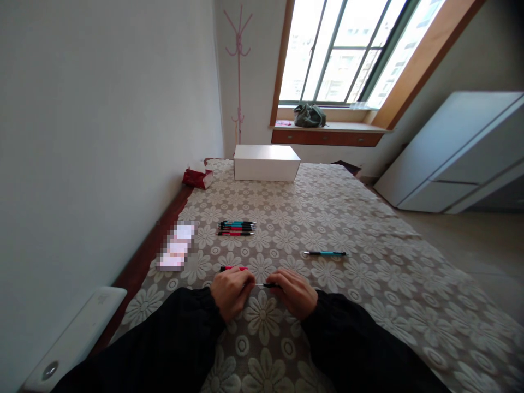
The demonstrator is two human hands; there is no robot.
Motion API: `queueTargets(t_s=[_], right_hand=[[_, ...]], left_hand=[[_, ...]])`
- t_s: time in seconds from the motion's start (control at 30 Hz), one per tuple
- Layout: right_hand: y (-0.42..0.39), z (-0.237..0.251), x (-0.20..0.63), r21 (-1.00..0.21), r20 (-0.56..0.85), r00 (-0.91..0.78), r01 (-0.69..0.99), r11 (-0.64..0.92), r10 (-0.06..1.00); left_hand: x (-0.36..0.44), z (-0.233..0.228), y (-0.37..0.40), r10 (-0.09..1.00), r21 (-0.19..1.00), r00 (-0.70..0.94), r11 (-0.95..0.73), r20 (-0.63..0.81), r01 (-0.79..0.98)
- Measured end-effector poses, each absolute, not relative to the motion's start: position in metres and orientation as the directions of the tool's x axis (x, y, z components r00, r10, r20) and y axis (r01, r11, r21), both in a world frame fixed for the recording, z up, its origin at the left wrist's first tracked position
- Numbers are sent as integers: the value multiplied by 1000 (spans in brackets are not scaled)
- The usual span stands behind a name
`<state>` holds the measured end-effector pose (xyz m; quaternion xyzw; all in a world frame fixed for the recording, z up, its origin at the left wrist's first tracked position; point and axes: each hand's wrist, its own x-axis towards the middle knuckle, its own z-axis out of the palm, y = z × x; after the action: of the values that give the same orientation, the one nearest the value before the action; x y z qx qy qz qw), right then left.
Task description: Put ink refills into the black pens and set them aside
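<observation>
Closed left hand at thin rod, right hand pinching black piece.

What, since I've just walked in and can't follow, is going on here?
A person's right hand grips a dark pen part, and the left hand pinches the thin pale rod that spans the gap. A red pen-like piece shows just beyond the left hand; whether it is held isn't clear. Farther out, a group of pens lies on the flowered cloth, and a teal pen lies apart to the right.
</observation>
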<state>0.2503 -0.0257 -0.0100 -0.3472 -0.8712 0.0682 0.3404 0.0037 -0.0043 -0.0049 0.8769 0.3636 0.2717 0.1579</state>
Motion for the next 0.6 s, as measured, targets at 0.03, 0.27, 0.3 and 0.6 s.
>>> queueTargets(t_s=[0.03,0.27,0.3,0.6], right_hand=[[-26,-10,251,-364,541,-536,545,755,648],[-26,-9,246,-366,560,-566,487,793,605],[-27,-8,245,-367,552,-572,487,793,607],[-29,-11,242,-313,464,-632,538,782,621]], left_hand=[[4,-5,-4,724,476,589,-685,360,551],[8,-4,-9,710,518,605,-691,359,504],[8,-4,-9,713,518,603,-689,357,508],[12,-5,-14,745,565,548,-656,380,500]])
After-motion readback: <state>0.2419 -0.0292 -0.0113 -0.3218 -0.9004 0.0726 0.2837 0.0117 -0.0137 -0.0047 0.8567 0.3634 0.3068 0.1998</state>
